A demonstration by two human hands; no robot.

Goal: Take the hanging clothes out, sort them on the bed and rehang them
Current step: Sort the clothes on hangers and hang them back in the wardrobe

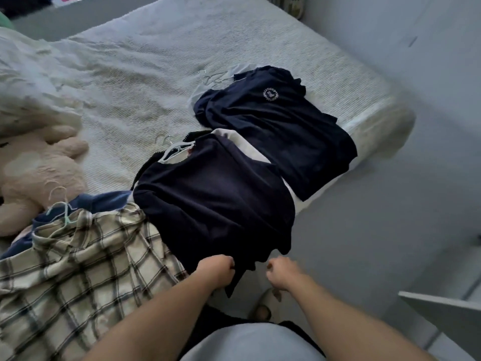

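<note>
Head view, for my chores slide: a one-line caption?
Left hand grips the hem of a navy shirt on the bed; right hand curls beside it.

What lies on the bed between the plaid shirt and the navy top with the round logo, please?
In the head view, a plain navy top on a pale hanger lies there, its hem gripped by the left hand.

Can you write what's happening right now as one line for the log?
left hand grips hem of navy shirt | right hand curled, holding nothing | plaid shirt beside it | bed
</note>
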